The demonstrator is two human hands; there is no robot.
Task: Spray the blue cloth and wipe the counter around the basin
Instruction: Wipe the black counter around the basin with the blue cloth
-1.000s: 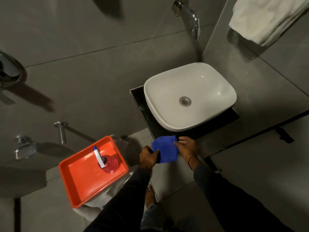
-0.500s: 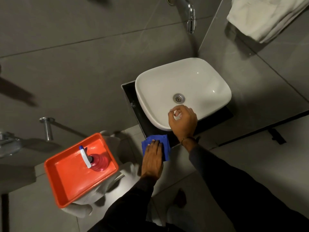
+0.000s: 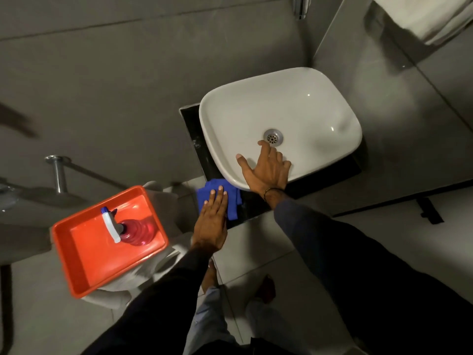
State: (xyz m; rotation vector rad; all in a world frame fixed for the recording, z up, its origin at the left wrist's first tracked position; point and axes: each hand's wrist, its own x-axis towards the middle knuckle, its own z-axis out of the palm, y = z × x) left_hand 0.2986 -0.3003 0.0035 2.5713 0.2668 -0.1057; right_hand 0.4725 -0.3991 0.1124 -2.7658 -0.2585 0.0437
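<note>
A white basin (image 3: 294,98) sits on a black counter (image 3: 194,139). The blue cloth (image 3: 234,204) lies on the counter's near-left corner, partly under the basin's rim. My left hand (image 3: 211,221) presses flat on the cloth, fingers together. My right hand (image 3: 266,169) rests on the basin's near rim with fingers spread and holds nothing. A spray bottle (image 3: 128,228) with red liquid and a white-and-blue trigger head stands in an orange tray (image 3: 84,267) to the left.
The tray rests on a white toilet tank (image 3: 163,262). A chrome tap (image 3: 299,6) sticks out of the wall above the basin. A white towel (image 3: 422,19) hangs at the top right. Grey tiled walls surround the basin; my feet stand on the floor below.
Both hands held the cloth a second ago. My right hand let go and moved up onto the basin rim, its fingers now spread. My left hand flattened the cloth on the counter.
</note>
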